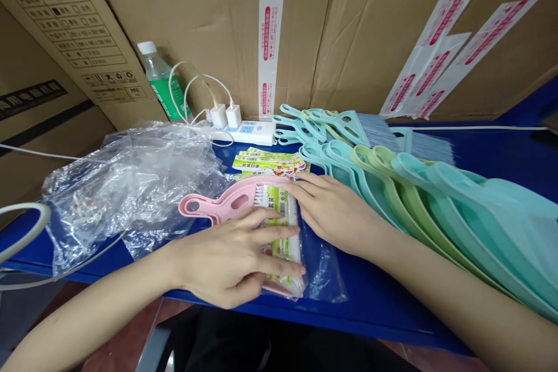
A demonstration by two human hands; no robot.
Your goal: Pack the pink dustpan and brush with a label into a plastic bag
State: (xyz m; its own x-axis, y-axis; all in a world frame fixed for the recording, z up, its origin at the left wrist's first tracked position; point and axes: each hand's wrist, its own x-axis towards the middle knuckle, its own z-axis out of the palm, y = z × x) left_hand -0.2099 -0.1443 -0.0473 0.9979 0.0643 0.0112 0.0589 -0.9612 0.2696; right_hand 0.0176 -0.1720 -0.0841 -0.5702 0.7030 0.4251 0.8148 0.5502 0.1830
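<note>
A pink dustpan-and-brush set (226,203) lies on the blue table (392,308), partly inside a clear plastic bag (325,270), with a green printed label card (279,209) on it. My left hand (235,258) lies flat over the set with fingers stretched out, pressing on the label and bag. My right hand (333,209) rests flat at the set's right side, fingertips touching the label's top edge.
A row of stacked teal and green dustpans (436,209) fills the right. Matching brushes (340,125) lie behind. More label cards (268,163), a pile of clear bags (131,186), a power strip with chargers (244,128), a water bottle (161,81) and cardboard boxes (349,29) stand behind.
</note>
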